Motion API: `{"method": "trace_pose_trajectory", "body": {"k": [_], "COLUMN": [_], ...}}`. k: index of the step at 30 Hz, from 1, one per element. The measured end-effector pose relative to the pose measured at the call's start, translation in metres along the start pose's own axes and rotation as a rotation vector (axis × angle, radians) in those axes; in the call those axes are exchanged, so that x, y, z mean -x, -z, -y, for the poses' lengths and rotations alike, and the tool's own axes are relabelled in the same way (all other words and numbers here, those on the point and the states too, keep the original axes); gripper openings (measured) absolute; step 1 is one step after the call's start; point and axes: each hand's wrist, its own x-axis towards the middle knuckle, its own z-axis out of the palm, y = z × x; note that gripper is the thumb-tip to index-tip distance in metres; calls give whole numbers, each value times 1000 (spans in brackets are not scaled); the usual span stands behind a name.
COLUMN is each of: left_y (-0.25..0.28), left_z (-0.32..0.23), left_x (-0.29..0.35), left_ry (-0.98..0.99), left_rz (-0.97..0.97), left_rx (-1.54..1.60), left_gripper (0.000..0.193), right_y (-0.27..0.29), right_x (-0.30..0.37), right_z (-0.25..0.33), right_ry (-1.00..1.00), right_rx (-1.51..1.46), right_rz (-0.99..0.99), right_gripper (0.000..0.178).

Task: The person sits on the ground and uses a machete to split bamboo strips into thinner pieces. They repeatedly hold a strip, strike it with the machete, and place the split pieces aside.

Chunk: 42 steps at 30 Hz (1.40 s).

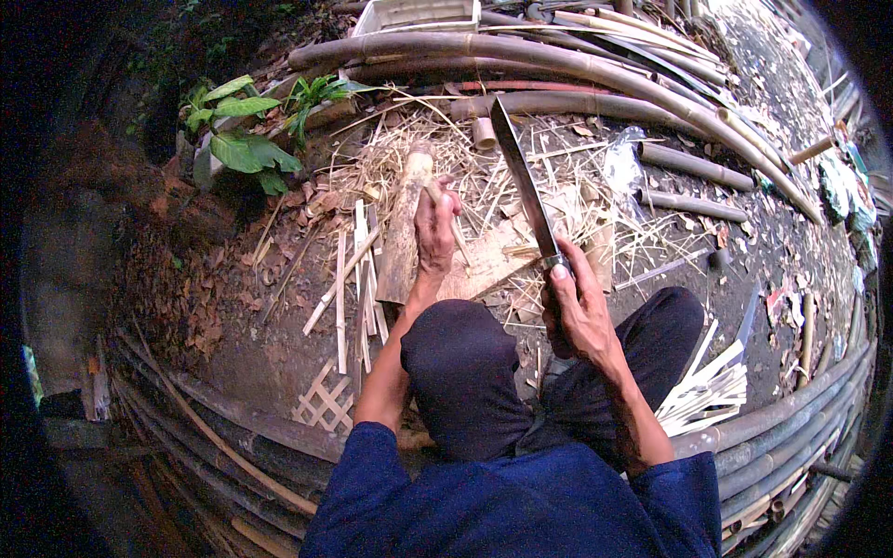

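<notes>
My right hand is closed round the handle of a machete, whose long dark blade points up and away, slightly to the left. In my left hand is a thin bamboo stick, its lower end slanting down to the right out of my fist. Beneath that hand, a wooden log lies lengthwise on the ground, with a flat board to its right. The blade is apart from the stick. Pale shavings are scattered around the far end of the log.
Split bamboo strips lie left of the log, and another bundle beside my right knee. Long bamboo poles stretch across the far side. More poles run behind me. A white crate and leafy plants stand beyond.
</notes>
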Motion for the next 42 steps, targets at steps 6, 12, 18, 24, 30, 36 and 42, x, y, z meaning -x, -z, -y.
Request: {"method": "trace_pose_trajectory", "body": {"k": [6,12,18,24,30,36,42], "left_y": [-29,-36,-37,-36,-37,-34,-42], "left_z": [6,5,7,6,9,8,1], "left_x": [27,35,37,36,36,37,34], "left_ry": [135,154,170,161,149,162,200], "left_rz": [0,52,57,56,42,42,36], "left_rx": [449,358,362,361,339,291,301], "left_gripper": [43,38,38,41,42,45,43], "right_y": [-8,-14,-18,-19,-28,-25,-29], "right_x": [6,3,1,5,5,5,7], "right_z": [23,14,9,22,9,16,21], "right_ry": [45,-8,20,-193,-50,-87,36], "right_rx": [-24,-85,-44,-158,-87,-91,210], "right_rz": [74,117,119,170,84,111,-7], "right_gripper": [42,41,42,41,41,41,37]}}
